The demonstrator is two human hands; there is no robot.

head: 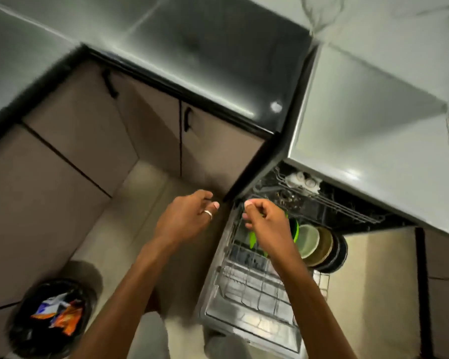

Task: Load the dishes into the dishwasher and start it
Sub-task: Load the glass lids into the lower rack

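Dishwasher (246,325) is seen open under the desk (360,130), its lower rack (254,283) pulled out, with bowls (319,247) stood on edge at its right side. L hand (184,218) is held just left of it, fingers (205,196) loosely curled, nothing gripped. R hand (267,224) is held above the rack over a green item (252,239), fingers curled; whether it's gripped can't be told.

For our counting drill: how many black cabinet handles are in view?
2. The left handle sits upper left; the right handle sits nearer the dishwasher. More may be hidden.
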